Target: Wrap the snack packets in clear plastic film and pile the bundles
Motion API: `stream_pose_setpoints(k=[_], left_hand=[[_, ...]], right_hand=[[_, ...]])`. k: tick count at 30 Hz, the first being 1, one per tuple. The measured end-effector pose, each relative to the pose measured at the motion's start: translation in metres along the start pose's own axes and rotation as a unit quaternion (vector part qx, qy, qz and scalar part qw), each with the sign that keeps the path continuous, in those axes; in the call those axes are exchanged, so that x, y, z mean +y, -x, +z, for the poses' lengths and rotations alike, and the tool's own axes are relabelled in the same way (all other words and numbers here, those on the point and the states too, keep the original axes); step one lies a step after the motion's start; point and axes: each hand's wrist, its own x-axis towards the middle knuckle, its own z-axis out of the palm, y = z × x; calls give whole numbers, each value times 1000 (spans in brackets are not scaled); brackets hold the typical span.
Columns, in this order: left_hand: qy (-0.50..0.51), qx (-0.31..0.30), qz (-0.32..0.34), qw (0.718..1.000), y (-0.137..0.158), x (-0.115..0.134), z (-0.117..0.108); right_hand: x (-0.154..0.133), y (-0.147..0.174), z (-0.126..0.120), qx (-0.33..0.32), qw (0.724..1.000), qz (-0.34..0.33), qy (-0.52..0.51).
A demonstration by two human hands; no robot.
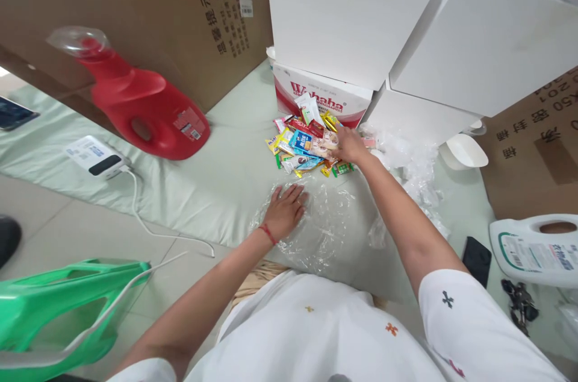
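Note:
My left hand lies flat with its fingers stretched out on a clear plastic bag spread over the pale green sheet. Beyond the bag is a heap of small wrapped snacks in many colours. At the right side of that heap, my right hand has its fingers curled at a pinkish-beige snack packet; its fingertips are partly hidden. A blue packet lies just left of there. Crumpled clear plastic bags lie to the right of my right hand.
Behind the snacks stands a red and white Wahaha carton under white boxes. A red jug and a white router-like device are at left. White bowl, black phone, keys and white detergent bottle are at right.

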Motion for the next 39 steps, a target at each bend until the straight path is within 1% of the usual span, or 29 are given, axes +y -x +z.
stream_pose_setpoints(k=[2,3,4,6,8,9,11,14,16,18,19,21,23,24,25,26,28,30,32,34,36,37,38,39], left_hand=[[-18,-2,-14,1000,-4,-5,10],[-24,2,-19,1000,-3,-7,14],[-27,8,-23,999,-2,-8,16],[-29,14,-27,999,2,-8,18],[-26,11,-25,999,3,-8,18],[-25,9,-24,999,3,-8,18],[-24,8,-26,999,3,-8,17],[-19,6,-28,999,2,-8,16],[-11,4,-27,1000,2,-8,15],[2,5,-31,1000,1,-8,15],[10,7,-36,999,1,-9,15],[35,13,-51,998,-1,-11,14],[76,13,-66,995,-2,-15,12],[104,11,-73,992,-3,-18,10],[139,10,-77,987,-3,-21,7],[180,12,-80,980,-4,-24,4],[274,32,-82,958,-5,-31,-5],[353,69,-87,929,-3,-36,-14],[389,120,-101,908,4,-40,-24],[372,188,-115,902,19,-42,-34],[305,249,-110,912,43,-42,-40],[262,265,-93,923,58,-42,-42],[217,265,-64,937,74,-42,-42],[183,252,-25,950,89,-42,-41]], right_hand=[[5,-13,-2,-58,998,3,6],[8,-16,-3,-69,998,8,10],[11,-16,-5,-62,998,13,11],[13,-12,-7,-11,1000,11,2],[7,-8,-4,29,999,-9,-12],[1,-7,0,29,999,-22,-13],[-15,-9,11,-1,999,-35,0],[-36,-18,26,-40,999,-15,19],[-41,-22,28,-48,999,4,19],[-39,-17,20,-47,999,12,16],[-36,-9,13,-40,999,13,14],[-33,15,-3,-13,1000,1,8],[-36,51,-18,8,1000,-25,-3],[-41,71,-22,7,999,-40,-11],[-49,91,-24,-7,999,-50,-18],[-60,109,-22,-29,998,-56,-24],[-86,136,-9,-71,995,-57,-34],[-112,147,13,-92,994,-38,-40],[-132,145,37,-93,995,-9,-44],[-141,141,55,-88,995,6,-56],[-137,147,61,-68,994,8,-80],[-131,155,59,-50,994,-1,-98],[-122,168,55,-27,992,-18,-121],[-111,184,49,-9,988,-47,-144]])
